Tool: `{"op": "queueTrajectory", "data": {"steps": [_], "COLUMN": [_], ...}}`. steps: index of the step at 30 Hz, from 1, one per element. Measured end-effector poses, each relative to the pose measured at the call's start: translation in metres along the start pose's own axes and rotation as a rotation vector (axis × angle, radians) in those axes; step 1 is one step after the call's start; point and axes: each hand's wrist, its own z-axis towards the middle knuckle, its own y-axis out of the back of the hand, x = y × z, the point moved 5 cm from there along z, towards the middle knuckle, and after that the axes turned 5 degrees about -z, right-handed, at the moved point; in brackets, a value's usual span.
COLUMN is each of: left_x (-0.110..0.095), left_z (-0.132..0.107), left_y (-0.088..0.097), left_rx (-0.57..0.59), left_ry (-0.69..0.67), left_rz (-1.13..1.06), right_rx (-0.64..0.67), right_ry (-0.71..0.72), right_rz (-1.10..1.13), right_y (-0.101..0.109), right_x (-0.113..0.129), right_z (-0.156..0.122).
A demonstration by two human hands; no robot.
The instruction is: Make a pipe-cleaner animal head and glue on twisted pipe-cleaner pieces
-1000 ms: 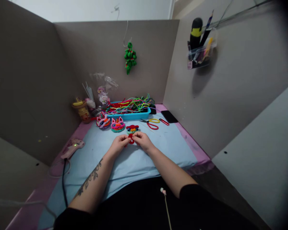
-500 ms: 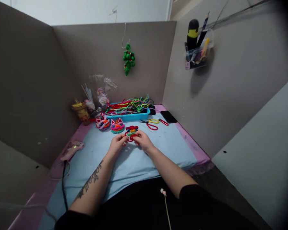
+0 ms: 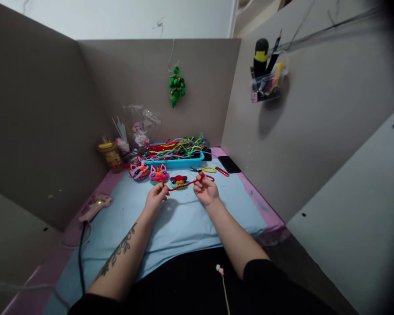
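A red pipe cleaner [image 3: 184, 186] stretches between my two hands over the blue cloth. My left hand [image 3: 156, 195] pinches its left end, which curls up at the fingertips. With the fingers curled and the palm turned up, my right hand [image 3: 206, 189] grips the other end. Just behind the pipe cleaner sits a small fuzzy figure [image 3: 179, 180] with a red top, dark eyes, an orange middle and a green base. Two similar pink-eared figures stand to its left, one with an orange horn [image 3: 159, 174] and one more colourful [image 3: 138, 171].
A blue tray [image 3: 174, 164] heaped with coloured pipe cleaners [image 3: 180, 148] lies at the back. Yellow-handled pliers [image 3: 208, 169], a red tool [image 3: 222, 171] and a black phone [image 3: 229, 164] are to the right. A pink glue gun [image 3: 96, 207] with a cord rests at the left, near a cup [image 3: 110, 154].
My hands have moved apart, drawing the red coil out into a longer strand. My right hand has turned palm up. The view has shifted slightly.
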Motion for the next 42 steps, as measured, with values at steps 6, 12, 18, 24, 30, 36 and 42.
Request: {"op": "queueTrajectory", "data": {"steps": [6, 12, 18, 24, 30, 36, 42], "left_x": [-0.005, -0.015, -0.036, -0.069, -0.055, -0.034, -0.015], "left_z": [0.001, -0.001, 0.001, 0.009, 0.034, 0.062, 0.043], "left_y": [0.013, 0.032, 0.039, 0.006, -0.008, -0.009, -0.053], "left_rx": [-0.171, -0.292, -0.192, 0.25, 0.63, 0.4, 0.311], "left_ry": [-0.056, 0.001, 0.023, -0.026, 0.098, 0.054, -0.147], "left_rz": [-0.145, -0.3, -0.269, -0.014, 0.232, 0.051, 0.198], "right_rx": [-0.098, -0.224, -0.103, 0.227, 0.242, 0.102, -0.024], "right_ry": [0.095, 0.173, 0.152, -0.027, 0.008, 0.275, 0.439], "right_rz": [-0.058, -0.494, -0.798, -0.735, -0.797, -1.151, -1.414], "right_y": [0.008, 0.008, -0.012, -0.052, -0.057, -0.033, -0.017], "right_x": [0.003, -0.003, -0.006, -0.007, -0.013, -0.011, -0.012], "right_z": [0.007, 0.004, -0.005, 0.003, 0.038, 0.048, 0.035]}}
